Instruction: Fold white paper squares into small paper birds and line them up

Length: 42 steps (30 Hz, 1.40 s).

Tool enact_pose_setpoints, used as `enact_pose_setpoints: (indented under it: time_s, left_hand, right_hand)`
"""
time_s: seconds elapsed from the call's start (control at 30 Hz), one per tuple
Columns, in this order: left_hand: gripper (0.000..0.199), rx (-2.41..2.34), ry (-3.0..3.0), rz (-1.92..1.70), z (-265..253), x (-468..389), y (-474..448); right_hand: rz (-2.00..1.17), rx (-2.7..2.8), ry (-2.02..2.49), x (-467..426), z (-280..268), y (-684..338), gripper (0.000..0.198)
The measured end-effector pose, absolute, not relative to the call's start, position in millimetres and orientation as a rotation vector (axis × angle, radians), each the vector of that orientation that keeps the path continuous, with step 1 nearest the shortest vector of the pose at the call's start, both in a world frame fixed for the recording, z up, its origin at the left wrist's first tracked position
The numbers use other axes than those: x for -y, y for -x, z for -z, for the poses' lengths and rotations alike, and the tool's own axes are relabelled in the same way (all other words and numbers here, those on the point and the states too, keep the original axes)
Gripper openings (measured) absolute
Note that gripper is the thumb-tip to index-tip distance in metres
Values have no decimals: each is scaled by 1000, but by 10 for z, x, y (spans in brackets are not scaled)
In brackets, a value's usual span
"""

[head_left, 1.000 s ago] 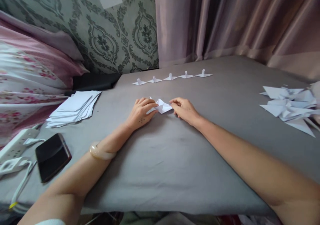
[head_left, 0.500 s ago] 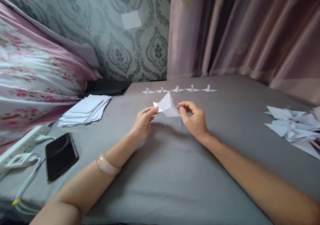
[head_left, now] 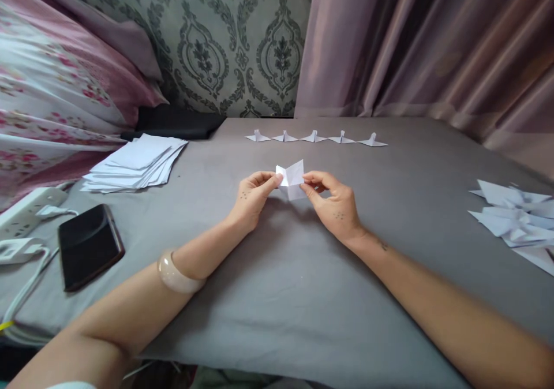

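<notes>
A small piece of folded white paper [head_left: 295,175] is held up over the grey cloth surface [head_left: 294,296], its creased flaps standing partly apart. My left hand [head_left: 256,197] pinches its left side between thumb and fingers. On the right edge, the thumb and fingertips of my right hand [head_left: 333,201] are closed on the same paper. Beyond the hands, several folded white paper figures [head_left: 314,137] stand in a row, each with flat pointed sides and an upright middle. The underside of the held paper is out of sight.
To the left lie a stack of white paper sheets [head_left: 138,164], a dark phone [head_left: 90,247] and a white power strip [head_left: 32,207] with cables. More folded papers [head_left: 515,216] are heaped at the right. A black flat item [head_left: 177,122] rests by the patterned wall.
The held paper has changed from a pointed, peaked shape to squarer, spread flaps. My hands have come closer together on it. The camera view has tilted downward.
</notes>
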State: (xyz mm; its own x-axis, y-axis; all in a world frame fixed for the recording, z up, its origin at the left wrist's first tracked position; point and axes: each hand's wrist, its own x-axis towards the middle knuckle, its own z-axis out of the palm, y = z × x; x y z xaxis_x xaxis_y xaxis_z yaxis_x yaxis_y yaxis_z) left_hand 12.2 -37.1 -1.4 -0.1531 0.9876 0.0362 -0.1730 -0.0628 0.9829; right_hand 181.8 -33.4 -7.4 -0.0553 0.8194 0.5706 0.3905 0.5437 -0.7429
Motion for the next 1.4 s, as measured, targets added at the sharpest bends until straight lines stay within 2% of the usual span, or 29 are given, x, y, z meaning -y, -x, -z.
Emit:
enact_pose_setpoints:
  time_s: [0.13,0.27,0.6,0.9,1.23,1.4]
  left_hand:
    - [42,-1139,-1041,-1451,-13,400,-118]
    - [28,-1119,-1131,-1405,-43,427,-112]
    - [29,-1157,-1179,-1318,-2,429,-105]
    - [26,-1078,-1318,-1280,12,441,-90]
    - [7,-1248,-1688,-1422,15,391,-52]
    - [15,-1208,-1670,-1300,-21,388,-31]
  right_hand:
    - [-524,1643,1052,312,51,-1843,14]
    - [-559,1607,1058,258,56,-1881,16]
    - [-728,1566,1037,204,111,-1877,15]
    - [-701,1578,966,203,78,-1868,9]
    - [-632,1640,952,198,87,-1893,6]
    - [-732,1684,927,235,50,-1889,3]
